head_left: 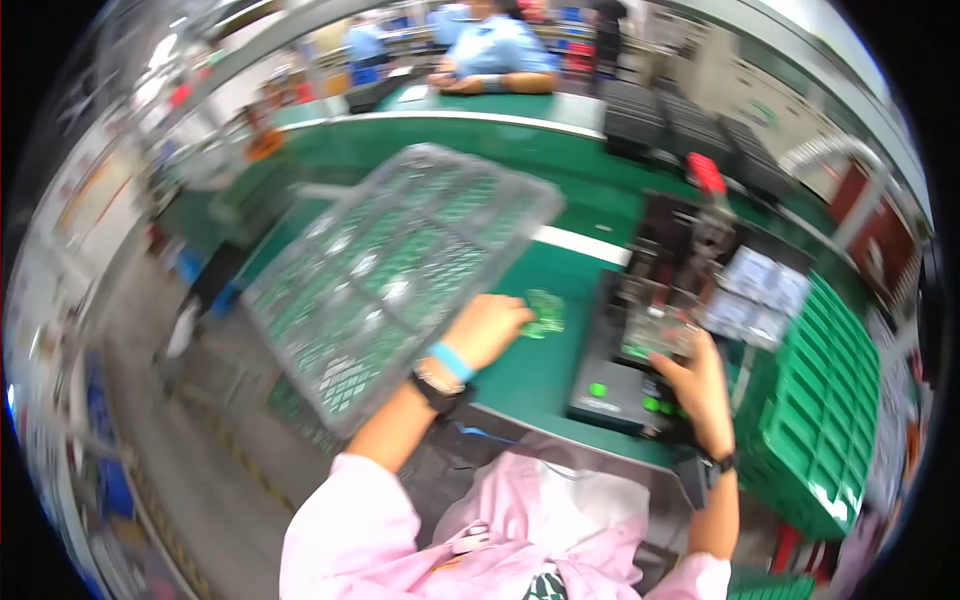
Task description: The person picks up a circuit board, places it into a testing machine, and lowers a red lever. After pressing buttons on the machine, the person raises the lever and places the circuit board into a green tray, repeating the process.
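Note:
My left hand (484,332) is on the green tabletop with its fingers closed at the edge of a small green circuit board (544,314). Blur hides exactly how the fingertips grip it. My right hand (699,387) is at the front right of a dark test fixture (610,375) with green buttons. Its thumb and index finger stand apart beside a board (650,332) lying in the fixture. A red-handled clamp (706,175) rises behind that board.
A large clear compartment tray (400,265) of green boards lies tilted at left. Right of the fixture are white blocks (757,292) and a green slotted crate (820,405). Black bins (633,120) stand at the back. Across the bench sits a person in light blue (500,55).

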A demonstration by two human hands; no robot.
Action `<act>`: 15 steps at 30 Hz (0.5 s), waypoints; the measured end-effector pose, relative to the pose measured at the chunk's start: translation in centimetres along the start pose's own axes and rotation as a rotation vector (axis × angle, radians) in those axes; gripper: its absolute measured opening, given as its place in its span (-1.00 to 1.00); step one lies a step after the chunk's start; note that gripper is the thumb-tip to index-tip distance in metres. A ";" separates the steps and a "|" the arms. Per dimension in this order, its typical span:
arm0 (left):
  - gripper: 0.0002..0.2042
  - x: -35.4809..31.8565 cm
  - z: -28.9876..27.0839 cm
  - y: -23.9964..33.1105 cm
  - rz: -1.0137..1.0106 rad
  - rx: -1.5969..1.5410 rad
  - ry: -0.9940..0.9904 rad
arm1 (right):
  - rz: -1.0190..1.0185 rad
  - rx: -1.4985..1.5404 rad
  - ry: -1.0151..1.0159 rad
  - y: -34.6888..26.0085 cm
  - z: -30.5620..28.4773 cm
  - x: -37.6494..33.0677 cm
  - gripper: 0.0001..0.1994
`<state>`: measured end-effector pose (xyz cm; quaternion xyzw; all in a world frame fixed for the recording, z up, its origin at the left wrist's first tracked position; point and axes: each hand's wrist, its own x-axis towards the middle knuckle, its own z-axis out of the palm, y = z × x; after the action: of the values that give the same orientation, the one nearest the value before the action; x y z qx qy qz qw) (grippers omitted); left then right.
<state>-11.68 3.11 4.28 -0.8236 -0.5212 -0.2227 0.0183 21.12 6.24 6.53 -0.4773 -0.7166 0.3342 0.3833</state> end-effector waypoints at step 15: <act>-0.82 -0.2 -2.0 10.0 0.218 -0.257 0.386 | 0.038 0.227 -0.152 1.6 -2.4 0.1 -0.74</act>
<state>-3.79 -2.13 8.07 -0.8127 -0.3834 -0.4372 0.0366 23.90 7.09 6.40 -0.4177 -0.6919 0.4556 0.3732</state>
